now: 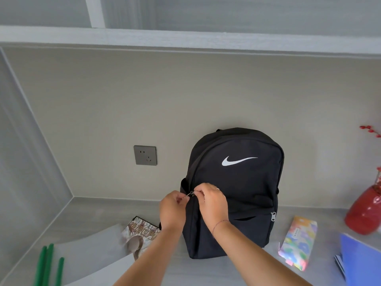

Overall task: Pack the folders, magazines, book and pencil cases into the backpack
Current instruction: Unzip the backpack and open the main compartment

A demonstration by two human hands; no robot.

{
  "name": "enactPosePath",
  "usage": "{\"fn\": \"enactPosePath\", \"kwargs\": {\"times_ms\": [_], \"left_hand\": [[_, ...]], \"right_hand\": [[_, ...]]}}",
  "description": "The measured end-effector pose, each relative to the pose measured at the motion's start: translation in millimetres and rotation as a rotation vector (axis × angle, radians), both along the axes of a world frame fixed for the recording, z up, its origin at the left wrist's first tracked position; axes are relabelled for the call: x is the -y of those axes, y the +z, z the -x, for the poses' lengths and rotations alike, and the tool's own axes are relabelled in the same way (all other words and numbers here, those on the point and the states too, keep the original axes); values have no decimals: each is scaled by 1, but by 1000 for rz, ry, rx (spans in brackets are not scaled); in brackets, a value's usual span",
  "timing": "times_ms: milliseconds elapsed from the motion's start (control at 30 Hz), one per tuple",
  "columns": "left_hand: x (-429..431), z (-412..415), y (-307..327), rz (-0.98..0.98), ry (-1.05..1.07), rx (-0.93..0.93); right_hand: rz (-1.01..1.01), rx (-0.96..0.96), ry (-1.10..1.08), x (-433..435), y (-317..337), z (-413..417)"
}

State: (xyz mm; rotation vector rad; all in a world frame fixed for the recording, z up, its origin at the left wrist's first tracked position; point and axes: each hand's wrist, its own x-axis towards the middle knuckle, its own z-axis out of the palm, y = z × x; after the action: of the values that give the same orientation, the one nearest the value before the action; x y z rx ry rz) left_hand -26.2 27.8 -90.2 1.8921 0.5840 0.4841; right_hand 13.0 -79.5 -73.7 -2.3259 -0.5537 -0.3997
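On the grey desk in my feed, a black fabric backpack (237, 182) with a white swoosh logo stood upright, its back leaning against the beige wall. Both of the person's hands met at the main zip seam on the bag's left edge, about halfway up. The left hand (173, 205) had its fingers curled in, with thumb and fingertips pinching one of the small metal zipper pulls (191, 194). The right hand (212, 201) reached over the bag's front, fingers also bent, and nipped the same cluster of pulls from the other side. I could not tell whether each hand had a separate pull. From what I saw, the main zip was closed along the visible curve, and the front pocket zipper tab (273, 216) hung at the right end of its slot. Just left of the bag, a glossy magazine (140, 234) with an animal picture and red lettering lay flat, partly under the left forearm. To the right, apart from the bag, lay a pastel floral pencil case (299, 242), and beyond it a blue plastic folder (358, 263) at the frame's edge. A shiny red vase (367, 211) stood behind the folder. A grey wall socket (145, 155) sat left of the bag, and green rods (48, 265) poked in at bottom left.
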Motion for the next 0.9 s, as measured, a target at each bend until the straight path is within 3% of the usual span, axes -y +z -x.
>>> {"fn": "enactPosePath", "kwargs": {"times_ms": [133,267,367,467,633,900], "left_hand": [[4,-2,7,-114,-4,14],[3,1,8,-221,-1,32],[2,6,6,-87,-25,36],[-2,9,11,120,-49,52],[-2,7,29,172,-105,94],[-4,18,23,195,-127,116]], "right_hand": [[-55,-25,-8,6,14,-4],[-212,-187,-39,9,17,-4],[-264,-243,-35,11,14,-2],[-163,-165,40,15,11,-1],[-127,-203,186,13,8,8],[-110,-283,165,-3,12,9]]}}
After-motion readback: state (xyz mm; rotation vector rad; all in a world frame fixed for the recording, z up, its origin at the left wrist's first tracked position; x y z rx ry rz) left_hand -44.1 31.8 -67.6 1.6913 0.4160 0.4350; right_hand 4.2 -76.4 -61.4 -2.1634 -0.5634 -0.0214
